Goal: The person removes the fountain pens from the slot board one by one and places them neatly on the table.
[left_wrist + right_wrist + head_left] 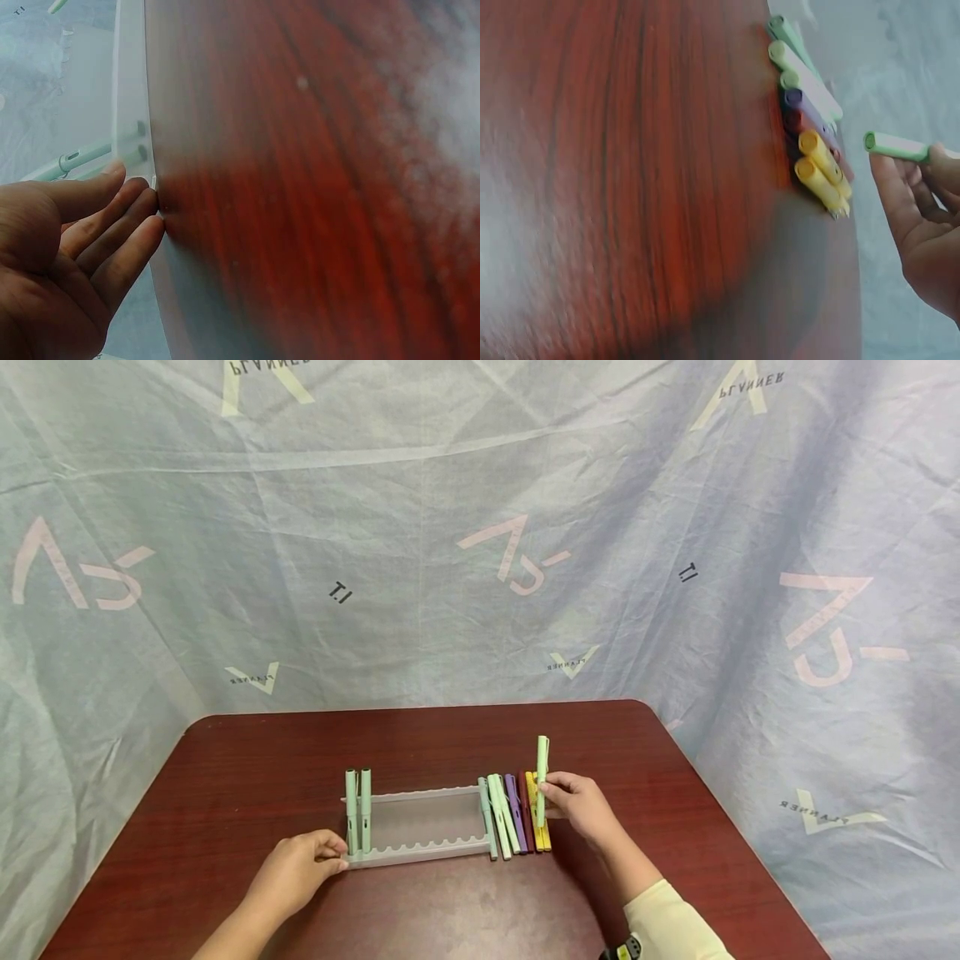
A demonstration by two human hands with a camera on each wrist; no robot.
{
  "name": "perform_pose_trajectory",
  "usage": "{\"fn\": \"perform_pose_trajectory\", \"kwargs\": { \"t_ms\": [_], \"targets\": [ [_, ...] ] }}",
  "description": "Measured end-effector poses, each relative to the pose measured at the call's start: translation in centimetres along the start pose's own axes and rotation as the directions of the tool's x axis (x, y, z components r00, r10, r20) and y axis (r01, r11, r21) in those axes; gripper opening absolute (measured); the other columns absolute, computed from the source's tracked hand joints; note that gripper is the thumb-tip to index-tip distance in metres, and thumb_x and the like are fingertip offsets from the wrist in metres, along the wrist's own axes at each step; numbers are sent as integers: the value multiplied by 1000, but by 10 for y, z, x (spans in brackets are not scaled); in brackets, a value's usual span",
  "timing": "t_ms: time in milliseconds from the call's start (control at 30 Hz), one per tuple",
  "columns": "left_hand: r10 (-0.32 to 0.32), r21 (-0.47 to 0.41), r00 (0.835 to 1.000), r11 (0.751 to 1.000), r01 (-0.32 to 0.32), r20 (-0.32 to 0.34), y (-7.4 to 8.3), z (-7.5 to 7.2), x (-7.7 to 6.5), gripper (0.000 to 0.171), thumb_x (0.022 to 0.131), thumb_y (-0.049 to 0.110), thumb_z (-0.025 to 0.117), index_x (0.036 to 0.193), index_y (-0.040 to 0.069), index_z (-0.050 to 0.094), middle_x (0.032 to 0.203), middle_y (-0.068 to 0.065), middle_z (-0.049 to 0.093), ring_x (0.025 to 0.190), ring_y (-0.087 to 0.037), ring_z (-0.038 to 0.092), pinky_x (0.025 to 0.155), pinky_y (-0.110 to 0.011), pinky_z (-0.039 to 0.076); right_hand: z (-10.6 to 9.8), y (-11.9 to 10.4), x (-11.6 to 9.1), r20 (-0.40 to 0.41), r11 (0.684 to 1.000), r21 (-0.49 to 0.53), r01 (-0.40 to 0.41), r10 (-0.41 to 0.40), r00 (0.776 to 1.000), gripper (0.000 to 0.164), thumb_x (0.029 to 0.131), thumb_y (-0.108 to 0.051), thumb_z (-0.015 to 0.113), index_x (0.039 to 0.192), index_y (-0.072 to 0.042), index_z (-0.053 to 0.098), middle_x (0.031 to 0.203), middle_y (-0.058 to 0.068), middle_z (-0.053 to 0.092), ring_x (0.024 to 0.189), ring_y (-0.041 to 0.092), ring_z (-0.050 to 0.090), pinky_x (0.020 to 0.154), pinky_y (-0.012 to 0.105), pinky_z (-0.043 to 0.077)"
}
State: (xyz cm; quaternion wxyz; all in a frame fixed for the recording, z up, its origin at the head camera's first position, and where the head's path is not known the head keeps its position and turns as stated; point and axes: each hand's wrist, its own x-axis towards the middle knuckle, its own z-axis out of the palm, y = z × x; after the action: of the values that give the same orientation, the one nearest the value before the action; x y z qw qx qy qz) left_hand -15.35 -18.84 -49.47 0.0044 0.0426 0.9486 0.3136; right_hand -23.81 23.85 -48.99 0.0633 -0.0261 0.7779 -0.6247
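Observation:
My right hand (pixel 577 802) pinches a capped light green pen (pixel 542 768) between thumb and fingers. It holds the pen upright above the right end of a row of pens. In the right wrist view that pen (pixel 900 146) is apart from the row, its round end showing. My left hand (pixel 300 864) holds the front left corner of a clear pen tray (pixel 423 853) with notched edges. In the left wrist view, the thumb and fingertips lie at the tray's end. Two pale green pens (pixel 365 810) lie side by side in the tray's left notches.
Right of the tray lies a row of capped pens: green ones, a purple pen (pixel 515 810), a dark red pen (pixel 526 822) and yellow pens (pixel 821 180). All rest on a dark red wooden table (pixel 420 743). A grey printed cloth (pixel 420 610) hangs around it.

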Motion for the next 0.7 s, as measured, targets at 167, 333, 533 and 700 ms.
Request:
{"fn": "perform_pose_trajectory", "kwargs": {
  "t_ms": [167, 333, 533, 700],
  "targets": [
    [5, 0, 1000, 1000, -5, 0, 0, 0, 0, 13, 80, 20, 80, 89, 23, 70, 84, 12, 73, 85, -13, 70, 80, -43, 54, -13, 8, 2, -46, 998, -44, -39, 37, 998, 29, 97, -13, 62, 115, 10, 64, 99, 23, 68, 84, 29, 69, 74, 42, 61],
    [3, 3, 1000, 1000, -3, -1, 1, -1, 0, 13, 80, 20, 80, 88, 24, 70, 84, 12, 73, 85, -13, 70, 80, -43, 54, -19, 18, 4, -37, 991, -101, -92, 88, 995, 28, 97, -12, 61, 112, 11, 65, 90, 17, 69, 73, 22, 66, 65, 36, 60],
    [-1, 2, 1000, 1000, 1, 1, 1, -1, -1, 13, 81, 20, 79, 89, 23, 70, 84, 12, 73, 85, -13, 70, 79, -43, 54, -19, 24, 0, -33, 977, -132, -170, 167, 985, 23, 97, -9, 60, 106, 12, 65, 82, 16, 64, 68, 21, 64, 62, 38, 61],
    [-1, -2, 1000, 1000, 1, 0, 1, -1, -1, 13, 81, 19, 79, 89, 23, 70, 84, 12, 73, 85, -13, 70, 80, -43, 54, -15, 25, -1, -65, 961, -194, -198, 188, 980, 17, 93, -9, 64, 94, 7, 69, 80, 13, 64, 66, 20, 64, 60, 38, 60]
  ]
}}
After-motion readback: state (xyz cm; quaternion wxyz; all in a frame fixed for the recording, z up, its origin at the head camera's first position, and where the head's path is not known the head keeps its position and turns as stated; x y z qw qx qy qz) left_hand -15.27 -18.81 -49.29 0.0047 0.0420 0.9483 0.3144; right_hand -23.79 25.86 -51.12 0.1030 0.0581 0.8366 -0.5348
